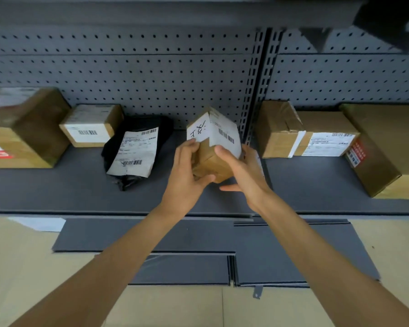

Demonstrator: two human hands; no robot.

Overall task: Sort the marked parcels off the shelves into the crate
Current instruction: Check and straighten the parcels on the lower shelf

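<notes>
Parcel (214,142): small cardboard box with a glossy white label and handwritten marks, held tilted just above the shelf (69,185). Left hand (187,172) and right hand (242,169) are curled round its lower sides. Risk: grip is low on a smooth box, so it could tip out. Left of it lies a soft black polybag (135,149). Crate not in view.

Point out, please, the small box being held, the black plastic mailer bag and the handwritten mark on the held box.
Small box (213,165): head view, bare cardboard face.
Black mailer bag (162,125): head view, black plastic above its label.
Handwritten mark (198,129): head view, ink on the white label.
</notes>
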